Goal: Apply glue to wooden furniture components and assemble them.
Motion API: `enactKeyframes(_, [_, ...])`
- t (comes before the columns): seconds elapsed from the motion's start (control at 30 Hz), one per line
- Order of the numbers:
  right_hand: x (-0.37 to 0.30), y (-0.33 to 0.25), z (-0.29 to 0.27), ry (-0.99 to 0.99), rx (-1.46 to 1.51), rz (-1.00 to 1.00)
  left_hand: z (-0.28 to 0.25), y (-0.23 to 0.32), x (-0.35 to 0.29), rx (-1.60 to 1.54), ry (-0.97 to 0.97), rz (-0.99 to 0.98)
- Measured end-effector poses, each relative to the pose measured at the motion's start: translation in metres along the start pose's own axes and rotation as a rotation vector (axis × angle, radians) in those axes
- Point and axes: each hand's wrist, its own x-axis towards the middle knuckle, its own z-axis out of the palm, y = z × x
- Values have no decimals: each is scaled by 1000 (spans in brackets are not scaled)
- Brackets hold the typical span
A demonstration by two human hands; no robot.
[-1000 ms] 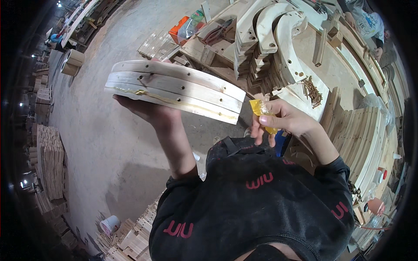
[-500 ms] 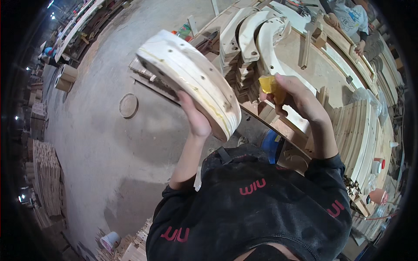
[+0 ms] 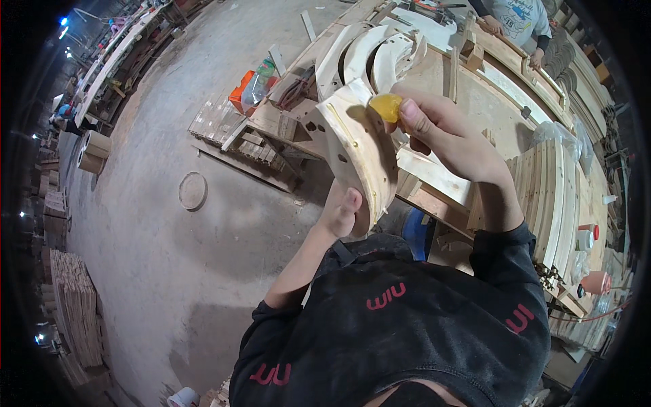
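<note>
A: What's closest to the camera?

B: A black sweatshirt with red marks, both sleeves reaching up. The left hand (image 3: 342, 211) grips the lower end of a pale, curved, laminated wooden piece (image 3: 359, 150), thumb pressed on its face, fingers wrapped behind. It stands nearly upright, held in the air just before the workbench edge.

A: And the other hand?

B: The right hand (image 3: 444, 129) pinches a small amber-yellow soft lump (image 3: 386, 106), perhaps a sponge or glue applicator, between thumb and fingertips, touching it to the top of the curved piece.

A: How far along does the work look?

B: My guess is midway. A thin yellowish line runs down the piece's edge face, so some of it seems coated or wiped already; the lump sits at the upper end, and I can't tell how much of the far side is left.

A: Surfaces?

B: The piece is smooth, sanded, cream-coloured, with a few round holes in its side. Beyond lies a rough plywood workbench (image 3: 495, 102) carrying 3 similar white curved pieces (image 3: 369, 51), and ribbed bent slats (image 3: 553, 197) stacked to the right. On the dusty grey concrete floor (image 3: 149, 224) lies a round wooden disc (image 3: 192, 190). Farthest, another person's light sleeve (image 3: 515, 17) leans over the bench.
</note>
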Motion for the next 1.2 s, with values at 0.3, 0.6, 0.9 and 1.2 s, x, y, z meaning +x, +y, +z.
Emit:
enactKeyframes(0.3, [3,-5,5,86,-89,-31,7,10,5,153,50,93])
enactKeyframes(0.6, [6,-6,10,127,-197,-53,0,11,5,401,60,196])
enactKeyframes(0.9, [10,-11,16,67,-284,-148,0,10,2,252,100,175])
enactKeyframes(1.2, [11,-3,25,29,-240,-246,-7,11,-5,147,130,105])
